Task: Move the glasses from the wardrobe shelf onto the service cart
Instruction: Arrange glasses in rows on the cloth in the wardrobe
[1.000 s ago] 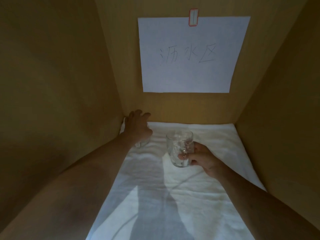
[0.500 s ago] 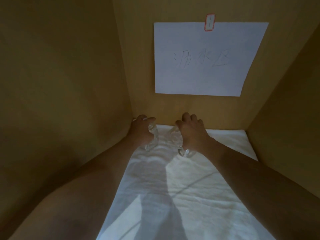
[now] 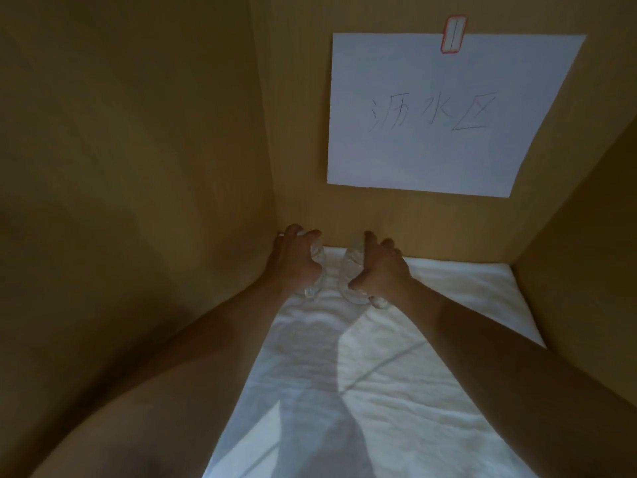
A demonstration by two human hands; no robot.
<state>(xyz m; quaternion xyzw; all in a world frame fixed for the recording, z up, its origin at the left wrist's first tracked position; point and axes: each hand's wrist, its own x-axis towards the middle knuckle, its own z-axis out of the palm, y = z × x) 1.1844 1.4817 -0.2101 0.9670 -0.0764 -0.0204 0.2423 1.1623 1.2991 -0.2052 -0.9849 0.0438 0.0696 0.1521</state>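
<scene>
Two clear glasses stand on the white cloth at the back left of the wardrobe shelf. My left hand wraps round the left glass in the corner. Beside it my right hand grips the right glass from above. Both glasses are largely hidden by my fingers; only their inner sides and bases show. The two glasses stand close together, nearly touching. The service cart is out of view.
Wooden walls close the shelf in on the left, the back and the right. A white paper sheet with handwriting is taped to the back wall. The cloth covers the shelf floor toward me.
My right hand, which held a glass mid-shelf a second ago, has moved back beside the left hand at the rear wall. The view has shifted left.
</scene>
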